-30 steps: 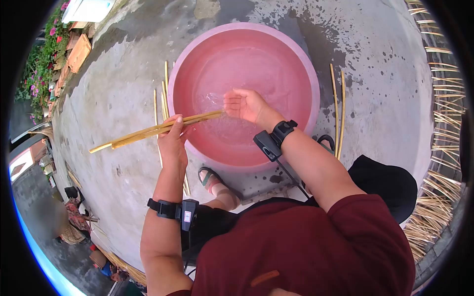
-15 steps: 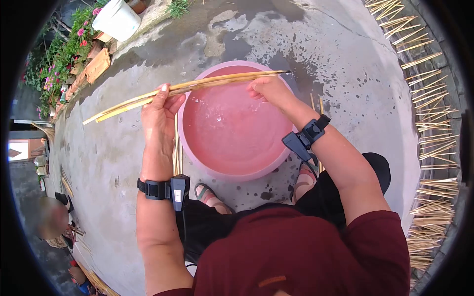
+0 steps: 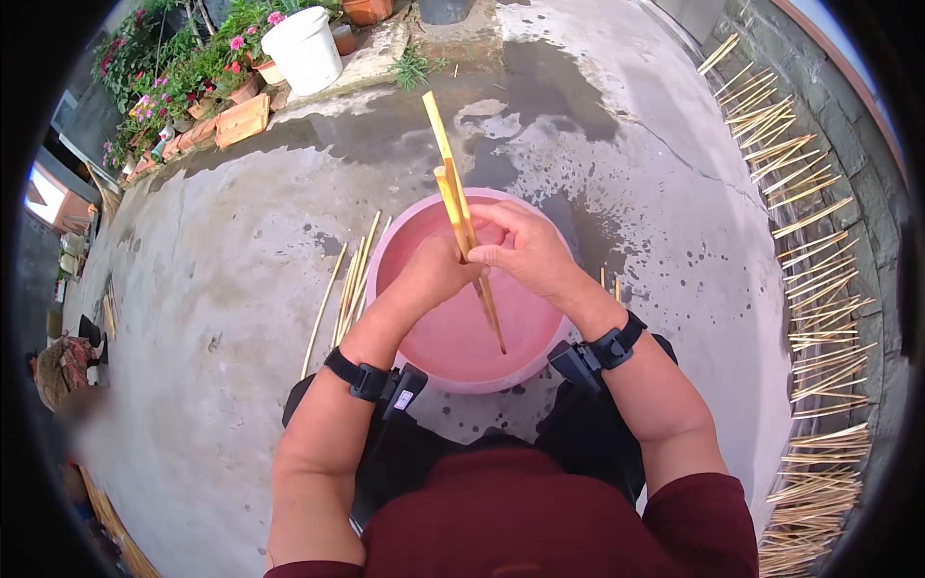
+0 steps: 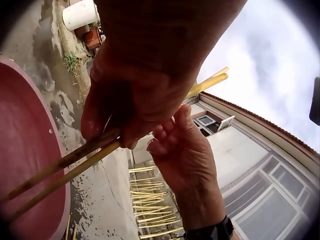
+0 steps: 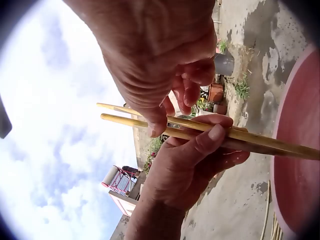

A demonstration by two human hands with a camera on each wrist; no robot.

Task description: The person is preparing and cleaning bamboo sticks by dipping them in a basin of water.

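Note:
Two long yellow sticks (image 3: pixel 450 197) slant over the pink basin (image 3: pixel 443 347), their pale ends pointing up and away. My left hand (image 3: pixel 438 275) grips them near the middle, thumb laid along them in the right wrist view. My right hand (image 3: pixel 530 250) meets the same sticks from the other side and pinches them just above the left hand, its thumb (image 5: pixel 157 127) across one stick and the other fingers bent. The sticks' darker lower ends hang over the basin, as the left wrist view also shows.
Loose sticks (image 3: pixel 352 279) lie left of the basin, and two stick ends (image 3: pixel 618 285) show at its right. Rows of sticks (image 3: pixel 819 289) lean along the wall. A white bucket (image 3: pixel 303 53) stands by potted flowers. Another person (image 3: pixel 63 371) is at far left.
The sticks have swung from lying crosswise to pointing away from the body. My hands have come together on them; the right hand has moved in from the right. The head view has tilted up.

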